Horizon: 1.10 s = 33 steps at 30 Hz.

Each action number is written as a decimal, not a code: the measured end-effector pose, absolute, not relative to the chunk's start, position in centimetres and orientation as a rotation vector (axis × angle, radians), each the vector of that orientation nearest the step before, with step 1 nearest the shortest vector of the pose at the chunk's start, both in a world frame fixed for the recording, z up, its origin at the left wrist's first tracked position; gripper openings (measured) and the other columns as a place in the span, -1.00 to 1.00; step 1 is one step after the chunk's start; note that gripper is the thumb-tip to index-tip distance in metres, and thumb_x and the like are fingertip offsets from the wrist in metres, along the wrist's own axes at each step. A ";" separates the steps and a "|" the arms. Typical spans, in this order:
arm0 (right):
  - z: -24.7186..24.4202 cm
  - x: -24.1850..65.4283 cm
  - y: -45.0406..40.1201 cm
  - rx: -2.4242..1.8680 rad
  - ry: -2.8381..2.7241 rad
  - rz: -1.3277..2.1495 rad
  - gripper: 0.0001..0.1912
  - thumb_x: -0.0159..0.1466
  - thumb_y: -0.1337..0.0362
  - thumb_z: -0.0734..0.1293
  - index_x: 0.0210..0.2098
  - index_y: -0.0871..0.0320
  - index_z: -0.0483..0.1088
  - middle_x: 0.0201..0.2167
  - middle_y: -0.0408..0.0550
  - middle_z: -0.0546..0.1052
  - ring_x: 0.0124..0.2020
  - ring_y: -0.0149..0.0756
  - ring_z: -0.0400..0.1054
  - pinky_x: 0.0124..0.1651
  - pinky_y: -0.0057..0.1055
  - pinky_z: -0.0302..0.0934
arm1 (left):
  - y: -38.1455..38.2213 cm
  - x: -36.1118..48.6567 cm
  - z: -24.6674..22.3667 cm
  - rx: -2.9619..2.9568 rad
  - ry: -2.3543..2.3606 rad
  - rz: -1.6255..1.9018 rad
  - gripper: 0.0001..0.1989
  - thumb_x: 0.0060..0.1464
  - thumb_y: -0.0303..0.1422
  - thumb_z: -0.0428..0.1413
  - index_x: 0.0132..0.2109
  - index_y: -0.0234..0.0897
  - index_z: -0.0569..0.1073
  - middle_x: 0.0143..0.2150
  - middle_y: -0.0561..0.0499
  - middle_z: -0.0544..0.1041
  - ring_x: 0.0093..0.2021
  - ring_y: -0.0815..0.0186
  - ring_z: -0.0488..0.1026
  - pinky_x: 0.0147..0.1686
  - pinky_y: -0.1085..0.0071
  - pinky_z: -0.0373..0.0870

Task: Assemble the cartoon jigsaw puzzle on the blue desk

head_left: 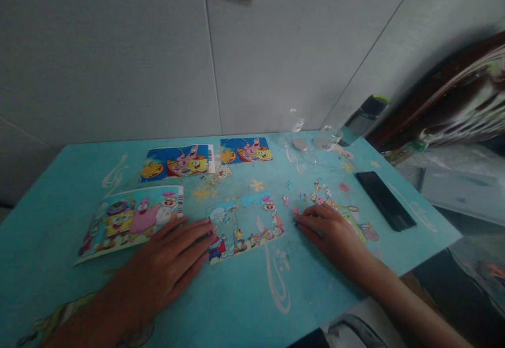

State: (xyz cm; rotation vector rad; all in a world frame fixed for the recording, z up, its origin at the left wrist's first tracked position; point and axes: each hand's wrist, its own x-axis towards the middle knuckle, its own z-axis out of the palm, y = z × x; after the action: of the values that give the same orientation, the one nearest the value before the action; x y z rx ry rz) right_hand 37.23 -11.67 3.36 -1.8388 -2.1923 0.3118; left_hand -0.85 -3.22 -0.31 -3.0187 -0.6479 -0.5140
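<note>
A partly assembled jigsaw puzzle (246, 242) lies on the table, its border joined around a gap in the middle. My left hand (173, 256) rests flat with fingers stretched out, the fingertips on the puzzle's left edge. Below it and partly covered is a printed cartoon picture card (134, 216) in the puzzle's colours. To the right of the puzzle, my right hand (325, 232) has its fingertips pinched together at a small pink puzzle piece (295, 210). Several loose puzzle pieces (321, 195) are scattered just beyond that hand.
Two blue cartoon pictures (177, 161) (246, 150) lie at the back. Clear plastic cups (331, 135), a round lid (300, 144) and a dark bottle (365, 119) stand near the wall. A black phone (384, 200) lies on the right of the turquoise table (307, 290).
</note>
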 end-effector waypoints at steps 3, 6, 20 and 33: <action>3.4 37.4 -11.8 -1.854 -2.164 0.317 -0.82 0.39 0.31 0.34 -0.09 0.01 0.59 -0.14 0.00 0.58 -0.11 -0.12 0.46 0.05 -0.06 0.36 | -3.4 -0.8 -0.4 -3.013 -0.679 -0.495 -0.58 0.34 -0.39 0.03 0.28 -0.09 0.42 0.28 0.02 0.47 0.26 0.18 0.42 0.40 0.09 0.14; 3.7 37.3 -12.1 -1.861 -2.140 0.330 -0.88 0.36 0.30 0.37 -0.15 0.04 0.56 -0.17 -0.01 0.58 -0.11 -0.11 0.48 0.04 -0.08 0.36 | -3.5 -0.8 -0.8 -3.004 -0.691 -0.495 -0.56 0.33 -0.43 0.02 0.30 -0.08 0.40 0.30 0.03 0.45 0.29 0.19 0.39 0.42 0.10 0.09; 2.7 41.5 -8.4 -1.957 -2.047 0.104 -0.73 0.41 0.20 0.27 -0.08 0.09 0.60 -0.10 0.08 0.65 -0.09 -0.02 0.53 0.02 -0.02 0.38 | -3.9 -0.2 -0.5 -3.037 -0.798 -0.535 -0.64 0.38 -0.40 0.00 0.24 -0.10 0.44 0.23 -0.01 0.49 0.27 0.18 0.39 0.40 0.05 0.15; 2.8 39.6 -2.1 -1.946 -1.953 0.237 -0.73 0.23 0.11 0.43 -0.14 0.09 0.61 -0.21 0.03 0.67 -0.27 -0.09 0.56 -0.16 -0.17 0.41 | -4.0 0.2 0.1 -3.061 -0.776 -0.588 -0.67 0.39 -0.39 -0.01 0.21 -0.19 0.45 0.20 -0.08 0.51 0.24 0.12 0.42 0.31 -0.02 0.24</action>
State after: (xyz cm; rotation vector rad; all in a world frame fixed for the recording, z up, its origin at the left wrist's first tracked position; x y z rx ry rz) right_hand 39.57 -2.10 2.77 -1.9458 -1.9530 0.2369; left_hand 0.21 -4.05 0.14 -3.0615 -0.7756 -0.5876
